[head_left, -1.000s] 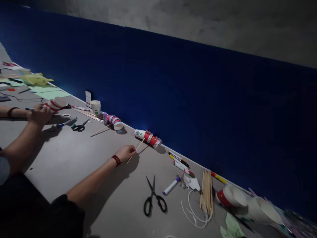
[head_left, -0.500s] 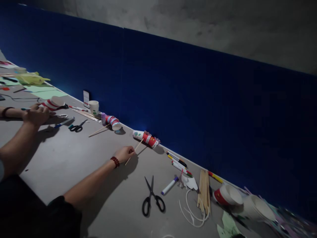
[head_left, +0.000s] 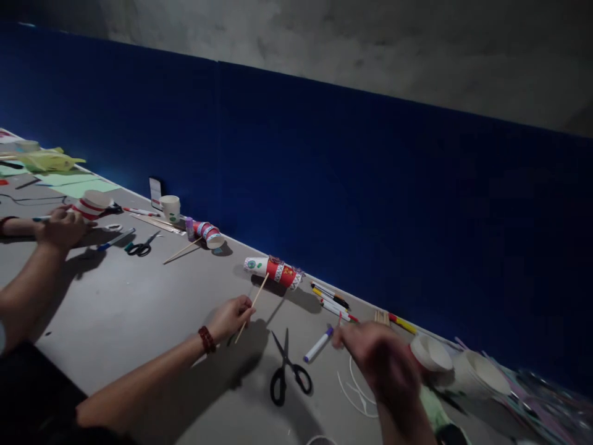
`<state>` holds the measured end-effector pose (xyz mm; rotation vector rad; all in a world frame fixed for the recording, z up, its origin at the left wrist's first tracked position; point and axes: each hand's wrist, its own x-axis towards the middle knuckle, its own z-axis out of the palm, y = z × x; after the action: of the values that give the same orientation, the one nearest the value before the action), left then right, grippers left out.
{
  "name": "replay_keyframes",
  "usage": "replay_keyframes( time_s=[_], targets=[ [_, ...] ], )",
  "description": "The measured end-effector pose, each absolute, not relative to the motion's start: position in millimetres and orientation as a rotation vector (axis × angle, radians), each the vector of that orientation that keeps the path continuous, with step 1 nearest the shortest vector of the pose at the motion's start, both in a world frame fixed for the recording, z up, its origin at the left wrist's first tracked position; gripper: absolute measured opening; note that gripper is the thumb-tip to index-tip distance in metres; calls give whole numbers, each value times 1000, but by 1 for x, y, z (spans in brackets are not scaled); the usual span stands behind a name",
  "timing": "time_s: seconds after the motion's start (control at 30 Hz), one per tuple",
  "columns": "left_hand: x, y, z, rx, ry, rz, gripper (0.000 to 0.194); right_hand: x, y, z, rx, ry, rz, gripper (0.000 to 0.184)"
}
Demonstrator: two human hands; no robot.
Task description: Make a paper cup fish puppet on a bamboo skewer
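Note:
My left hand (head_left: 231, 316), wearing a dark red bead bracelet, grips a thin wooden stick (head_left: 252, 306). The stick's upper end meets a toy of joined paper cups (head_left: 278, 272), white and red with zigzag bands, which is raised a little off the table. On the right, my right hand (head_left: 370, 349) is blurred by motion over the pens and white cord (head_left: 356, 386); its fingers look curled, but whether they hold anything is unclear. Between the hands lie black scissors (head_left: 288, 371) with spread blades and a purple-capped marker (head_left: 318, 345).
At the left, a co-worker's hands (head_left: 62, 228) work at a red-striped cup (head_left: 91, 205). A second cup toy (head_left: 208, 235) and a white cup (head_left: 170, 209) stand by the blue partition (head_left: 324, 185). Several pens (head_left: 331, 300) and paper cups (head_left: 479, 374) lie to the right.
My right hand has come into view from the lower right, covering the white scrap and most of the wooden sticks. My left hand has lifted the cup toy slightly, and its stick is steeper.

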<state>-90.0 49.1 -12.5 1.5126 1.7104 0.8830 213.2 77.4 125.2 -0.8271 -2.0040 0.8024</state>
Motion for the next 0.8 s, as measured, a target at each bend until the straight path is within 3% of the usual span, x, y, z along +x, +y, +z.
replay_keyframes(
  time_s=[0.1, 0.2, 0.33, 0.8],
  targets=[
    [-75, 27, -6, 1507, 1629, 994, 24, 187, 81, 104, -942, -1930, 806, 30],
    [-59, 7, 0, 1520, 1632, 938, 23, 173, 83, 89, -982, -1904, 493, 19],
    [-43, -15, 5, 1549, 1677, 800, 21, 172, 89, 84, -902, -2018, 203, 16],
    [-42, -43, -5, 1571, 1838, 594, 9, 124, 134, 54, -1056, -2407, 286, 7]
  ],
)
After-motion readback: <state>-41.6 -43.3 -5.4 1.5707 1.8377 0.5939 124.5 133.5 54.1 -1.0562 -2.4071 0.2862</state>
